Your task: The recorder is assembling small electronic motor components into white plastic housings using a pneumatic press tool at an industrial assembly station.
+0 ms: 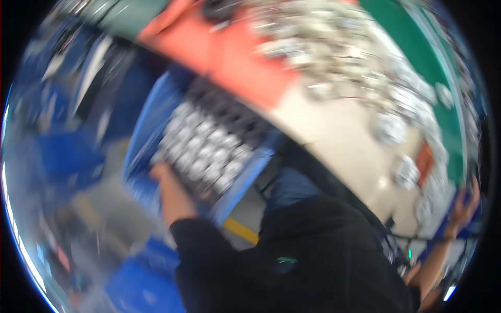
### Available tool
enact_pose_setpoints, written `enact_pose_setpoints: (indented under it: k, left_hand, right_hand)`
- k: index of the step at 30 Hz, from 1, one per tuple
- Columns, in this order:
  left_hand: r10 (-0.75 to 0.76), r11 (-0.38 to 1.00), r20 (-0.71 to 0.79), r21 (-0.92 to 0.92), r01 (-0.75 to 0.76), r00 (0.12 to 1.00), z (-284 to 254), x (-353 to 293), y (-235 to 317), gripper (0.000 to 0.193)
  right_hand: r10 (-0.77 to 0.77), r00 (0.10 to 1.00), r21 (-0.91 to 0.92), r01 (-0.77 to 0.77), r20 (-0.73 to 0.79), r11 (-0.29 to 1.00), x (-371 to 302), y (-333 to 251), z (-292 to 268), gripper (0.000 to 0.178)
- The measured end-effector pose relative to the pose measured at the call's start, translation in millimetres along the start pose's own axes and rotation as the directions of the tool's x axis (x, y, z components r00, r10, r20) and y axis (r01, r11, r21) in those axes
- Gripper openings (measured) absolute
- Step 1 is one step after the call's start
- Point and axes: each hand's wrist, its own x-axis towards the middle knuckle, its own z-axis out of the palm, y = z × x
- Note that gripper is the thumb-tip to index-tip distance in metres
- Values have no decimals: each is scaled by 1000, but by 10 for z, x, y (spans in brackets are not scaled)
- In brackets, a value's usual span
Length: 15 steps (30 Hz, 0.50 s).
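My left hand [163, 172] reaches into a blue crate [136, 141] and lies at the near left end of rows of round silvery-white parts [201, 148]. Its fingers are smeared by motion, so whether they grip a part cannot be told. Along the crate's far side runs a band of dark, round-looking pieces or holes [229, 109]. My right hand [460, 211] is far off to the right, raised beside the end of the table, its blurred fingers stretched apart with nothing visible in them.
A pale table [334, 141] runs diagonally beyond the crate, bearing a large heap of whitish parts [334, 47] and a red-orange sheet [240, 68]. Loose round white parts [391, 128] lie toward its right. Blue bins [68, 161] stand on the floor at left.
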Motion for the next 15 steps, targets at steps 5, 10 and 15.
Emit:
enact_pose_setpoints:
  k: [5,10,15]
  left_hand:
    - [-180,971,231,-117,211,956,134,-22,42,43]
    - [-60,982,259,189,10,964,813,-853,594,41]
    - [33,916,195,387,-108,980,285,-1086,794,39]
  right_hand:
    - [100,995,194,-103,23,976,51,-598,409,23]
    - [542,812,396,-580,216,712,56,89,573,23]
    - [541,616,316,-775,572,547,477,634,1450,45]
